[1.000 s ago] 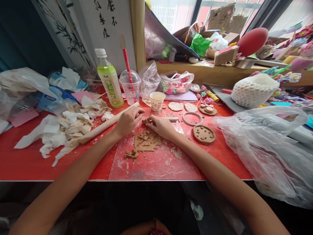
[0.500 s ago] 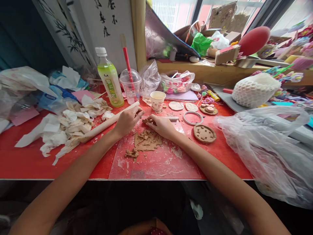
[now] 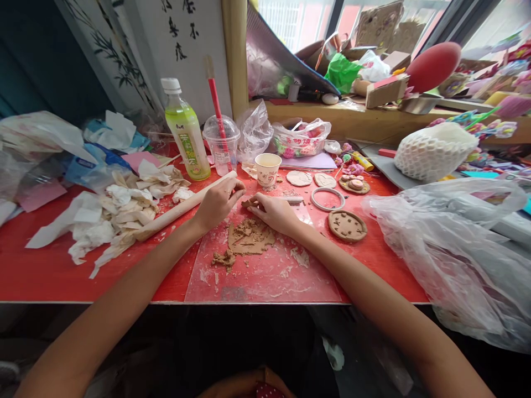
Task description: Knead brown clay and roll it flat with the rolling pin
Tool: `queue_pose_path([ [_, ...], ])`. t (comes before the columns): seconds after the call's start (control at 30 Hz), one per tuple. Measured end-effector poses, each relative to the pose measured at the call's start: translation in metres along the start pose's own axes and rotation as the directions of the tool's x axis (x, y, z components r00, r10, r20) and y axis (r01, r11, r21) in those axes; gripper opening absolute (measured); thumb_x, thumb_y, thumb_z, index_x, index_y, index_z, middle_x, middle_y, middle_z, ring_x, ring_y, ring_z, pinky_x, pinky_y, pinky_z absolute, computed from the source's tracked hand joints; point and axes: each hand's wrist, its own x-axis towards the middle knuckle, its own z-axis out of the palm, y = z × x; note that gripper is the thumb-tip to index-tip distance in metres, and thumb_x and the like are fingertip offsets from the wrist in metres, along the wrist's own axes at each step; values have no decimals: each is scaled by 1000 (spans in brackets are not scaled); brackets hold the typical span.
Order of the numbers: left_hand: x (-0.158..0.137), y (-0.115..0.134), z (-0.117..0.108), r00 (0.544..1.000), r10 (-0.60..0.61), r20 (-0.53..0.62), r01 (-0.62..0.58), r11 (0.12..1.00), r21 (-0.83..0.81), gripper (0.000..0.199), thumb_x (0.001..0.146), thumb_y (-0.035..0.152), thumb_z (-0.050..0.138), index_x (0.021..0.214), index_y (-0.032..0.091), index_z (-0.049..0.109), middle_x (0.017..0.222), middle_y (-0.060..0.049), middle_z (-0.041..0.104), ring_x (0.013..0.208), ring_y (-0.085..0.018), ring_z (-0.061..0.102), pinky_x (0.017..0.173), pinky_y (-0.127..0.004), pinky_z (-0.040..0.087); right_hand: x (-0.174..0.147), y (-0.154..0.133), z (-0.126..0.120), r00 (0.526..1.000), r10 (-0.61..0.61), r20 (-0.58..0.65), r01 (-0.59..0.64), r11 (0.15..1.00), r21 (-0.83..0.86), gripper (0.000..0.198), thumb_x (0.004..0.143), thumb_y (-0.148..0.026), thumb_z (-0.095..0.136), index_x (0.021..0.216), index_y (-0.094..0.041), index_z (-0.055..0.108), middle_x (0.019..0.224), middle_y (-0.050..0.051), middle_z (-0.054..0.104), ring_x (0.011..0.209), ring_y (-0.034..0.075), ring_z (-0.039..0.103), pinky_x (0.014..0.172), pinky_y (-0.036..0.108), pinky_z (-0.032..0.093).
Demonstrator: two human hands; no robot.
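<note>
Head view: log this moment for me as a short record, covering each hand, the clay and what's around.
Left hand: near the roller's far end; can't tell if it grips anything
Right hand: fingers on a small clay piece
Slab: crumbly on top, on a clear sheet
Lump: at the slab's near left corner
Beyond hands: cup
Right of hands: ring, rimmed clay disc
Left of roller: crumpled tissues
Table: red

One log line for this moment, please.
left hand: curled, grip unclear | right hand: holding clay piece | clay slab: on clear sheet | paper cup: upright
</note>
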Motion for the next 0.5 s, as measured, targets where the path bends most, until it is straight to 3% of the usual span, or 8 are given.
queue_pose_path([
  [0.27, 0, 0, -1, 999, 32, -1, -32, 997, -64, 16, 89, 20, 46, 98, 16, 59, 95, -6, 66, 90, -16, 61, 82, -30, 48, -1, 0, 0, 1000, 0, 6, 0, 1000, 14, 23, 90, -36, 45, 100, -18, 57, 92, 7, 69, 79, 17, 62, 63, 27, 39],
  [0.5, 0, 2, -2, 1000, 25, -18, -26, 998, -52, 13, 88, 23, 50, 90, 16, 61, 87, -4, 66, 82, -15, 61, 76, -29, 48, -1, 0, 0, 1000, -14, -12, 14, 1000, -2, 24, 90, -37, 44, 100, -18, 56, 90, 7, 69, 76, 17, 62, 61, 27, 38],
])
